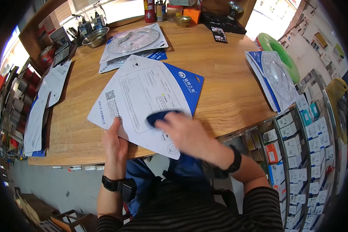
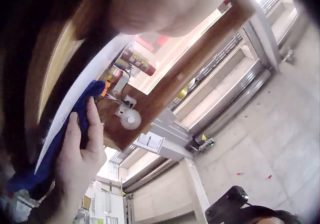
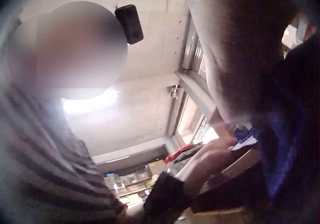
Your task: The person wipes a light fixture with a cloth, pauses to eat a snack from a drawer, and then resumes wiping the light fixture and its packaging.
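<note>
A white and blue packaging card (image 1: pixel 143 87) with printed text and a QR code is tilted over the near edge of the desk. My left hand (image 1: pixel 115 142) grips its lower left edge, thumb on the printed face and fingers behind it. Over the lower right part of the card, my right hand (image 1: pixel 185 133) holds a dark blue cloth (image 1: pixel 155 117) against the printed face; this hand is motion-blurred. In the left wrist view, the cloth (image 2: pixel 82 106) lies along the white card (image 2: pixel 75 91) beneath the right hand's fingers (image 2: pixel 94 126).
Behind the card, more packs with a clear round lamp panel (image 1: pixel 133 40) lie on the wooden desk (image 1: pixel 224 81). Another such pack (image 1: pixel 276 75) rests at the right edge, and white cards (image 1: pixel 38 123) at the left. A metal bowl (image 1: pixel 95 37) and red can (image 1: pixel 149 11) stand at the back.
</note>
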Motion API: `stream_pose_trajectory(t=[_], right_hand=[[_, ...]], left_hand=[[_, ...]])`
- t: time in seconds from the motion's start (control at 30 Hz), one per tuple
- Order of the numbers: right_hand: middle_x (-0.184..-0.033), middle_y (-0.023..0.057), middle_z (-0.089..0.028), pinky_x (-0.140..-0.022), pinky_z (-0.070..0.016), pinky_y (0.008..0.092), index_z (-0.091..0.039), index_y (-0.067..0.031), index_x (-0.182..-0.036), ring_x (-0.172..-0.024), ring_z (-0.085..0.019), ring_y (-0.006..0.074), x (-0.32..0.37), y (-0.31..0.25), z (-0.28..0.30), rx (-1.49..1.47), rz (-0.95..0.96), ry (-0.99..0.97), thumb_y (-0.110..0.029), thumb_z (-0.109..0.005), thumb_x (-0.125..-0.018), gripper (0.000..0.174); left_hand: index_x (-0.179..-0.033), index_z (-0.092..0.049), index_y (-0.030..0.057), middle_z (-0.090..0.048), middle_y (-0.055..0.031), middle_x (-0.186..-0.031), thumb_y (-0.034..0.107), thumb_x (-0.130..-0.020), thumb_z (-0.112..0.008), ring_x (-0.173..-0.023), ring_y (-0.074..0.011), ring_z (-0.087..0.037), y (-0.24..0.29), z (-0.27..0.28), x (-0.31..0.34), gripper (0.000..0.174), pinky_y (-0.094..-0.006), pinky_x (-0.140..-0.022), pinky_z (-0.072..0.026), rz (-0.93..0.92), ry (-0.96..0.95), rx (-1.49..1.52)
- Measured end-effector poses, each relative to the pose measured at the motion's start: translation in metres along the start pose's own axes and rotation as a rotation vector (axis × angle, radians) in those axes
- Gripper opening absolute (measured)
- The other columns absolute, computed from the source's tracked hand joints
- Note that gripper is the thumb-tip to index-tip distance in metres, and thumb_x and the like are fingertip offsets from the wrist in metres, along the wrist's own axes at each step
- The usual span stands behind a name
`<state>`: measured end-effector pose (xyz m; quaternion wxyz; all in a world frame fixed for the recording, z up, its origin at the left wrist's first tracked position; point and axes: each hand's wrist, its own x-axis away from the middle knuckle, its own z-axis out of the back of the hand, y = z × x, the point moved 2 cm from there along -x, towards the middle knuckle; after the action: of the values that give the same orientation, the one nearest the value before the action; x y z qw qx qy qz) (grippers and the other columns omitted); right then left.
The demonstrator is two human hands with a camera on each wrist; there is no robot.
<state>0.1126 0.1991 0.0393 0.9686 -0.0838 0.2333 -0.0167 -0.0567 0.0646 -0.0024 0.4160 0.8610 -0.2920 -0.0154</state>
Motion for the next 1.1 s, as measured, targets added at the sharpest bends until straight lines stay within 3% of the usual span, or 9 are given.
stream_pose_trajectory(t=[0.13,0.23,0.33,0.47,0.53,0.63,0.8,0.93,1.1], right_hand=[[-0.092,0.0055,-0.053,-0.061,-0.0487,0.0290,-0.063,-0.0092,-0.108,-0.076,-0.056,0.0197,0.018,-0.051,0.001,-0.148,0.254,-0.107,-0.010,-0.058,-0.072,0.036],[-0.093,0.0050,-0.053,-0.060,-0.0483,0.0283,-0.063,-0.0102,-0.108,-0.076,-0.056,0.0191,0.022,-0.052,0.004,-0.154,0.234,-0.119,-0.009,-0.057,-0.071,0.038],[-0.092,0.0060,-0.055,-0.062,-0.0506,0.0311,-0.064,-0.0111,-0.106,-0.080,-0.059,0.0218,0.018,-0.024,0.011,-0.064,0.065,0.019,-0.006,-0.058,-0.073,0.034],[-0.095,0.0109,-0.058,-0.069,-0.0514,0.0367,-0.063,-0.0126,-0.104,-0.086,-0.061,0.0287,0.010,0.051,0.027,0.096,-0.381,0.003,-0.005,-0.055,-0.081,0.026],[-0.099,0.0123,-0.059,-0.072,-0.0508,0.0402,-0.063,-0.0127,-0.107,-0.088,-0.060,0.0318,0.018,0.094,0.025,0.200,-0.476,0.066,-0.007,-0.056,-0.083,0.026],[-0.100,0.0121,-0.058,-0.075,-0.0511,0.0416,-0.064,-0.0141,-0.110,-0.091,-0.061,0.0329,0.030,0.116,0.030,0.230,-0.579,0.054,-0.009,-0.052,-0.082,0.030],[-0.098,0.0122,-0.057,-0.073,-0.0517,0.0411,-0.063,-0.0118,-0.111,-0.092,-0.060,0.0314,0.034,0.108,0.031,0.280,-0.491,0.073,-0.007,-0.053,-0.082,0.031],[-0.094,0.0117,-0.053,-0.066,-0.0523,0.0403,-0.062,-0.0096,-0.110,-0.087,-0.059,0.0299,0.033,0.105,0.032,0.284,-0.473,0.126,-0.007,-0.054,-0.080,0.032],[-0.091,0.0112,-0.050,-0.057,-0.0516,0.0332,-0.062,-0.0054,-0.111,-0.077,-0.055,0.0264,0.028,0.102,0.035,0.273,-0.435,0.055,-0.008,-0.056,-0.077,0.034]], left_hand=[[-0.134,-0.034,-0.0026,-0.047,-0.0155,-0.132,0.003,-0.094,-0.047,-0.118,-0.0256,-0.050,0.003,-0.004,0.003,0.043,-0.0386,-0.099,-0.0435,-0.005,-0.018,-0.030],[-0.133,-0.037,-0.0031,-0.049,-0.0148,-0.130,0.001,-0.093,-0.047,-0.117,-0.0253,-0.051,0.005,-0.003,0.002,0.041,-0.0384,-0.098,-0.0439,0.036,-0.054,-0.067],[-0.131,-0.038,-0.0037,-0.051,-0.0150,-0.128,0.000,-0.093,-0.046,-0.115,-0.0258,-0.053,0.008,-0.008,0.005,0.040,-0.0387,-0.097,-0.0446,0.065,-0.074,-0.109],[-0.131,-0.038,-0.0040,-0.052,-0.0162,-0.126,0.000,-0.092,-0.048,-0.113,-0.0262,-0.054,0.008,-0.009,0.005,0.040,-0.0390,-0.096,-0.0453,0.065,-0.065,-0.144],[-0.131,-0.039,-0.0041,-0.052,-0.0165,-0.126,0.000,-0.092,-0.049,-0.113,-0.0263,-0.054,0.009,-0.006,0.003,0.040,-0.0390,-0.096,-0.0455,0.060,-0.074,-0.172],[-0.131,-0.039,-0.0038,-0.052,-0.0165,-0.126,0.000,-0.091,-0.049,-0.112,-0.0261,-0.055,0.010,0.001,-0.002,0.041,-0.0392,-0.096,-0.0457,0.087,-0.090,-0.140],[-0.130,-0.041,-0.0041,-0.054,-0.0152,-0.126,0.003,-0.089,-0.052,-0.111,-0.0245,-0.056,0.014,0.002,0.004,0.043,-0.0367,-0.096,-0.0450,0.136,-0.046,-0.049],[-0.130,-0.041,-0.0045,-0.055,-0.0145,-0.124,0.017,-0.091,-0.053,-0.114,-0.0257,-0.054,0.013,0.013,0.006,0.046,-0.0383,-0.098,-0.0428,0.150,-0.048,-0.041],[-0.133,-0.040,-0.0013,-0.053,-0.0150,-0.127,0.024,-0.091,-0.051,-0.116,-0.0269,-0.052,0.010,0.025,0.010,0.050,-0.0403,-0.099,-0.0420,0.124,-0.015,-0.119]])
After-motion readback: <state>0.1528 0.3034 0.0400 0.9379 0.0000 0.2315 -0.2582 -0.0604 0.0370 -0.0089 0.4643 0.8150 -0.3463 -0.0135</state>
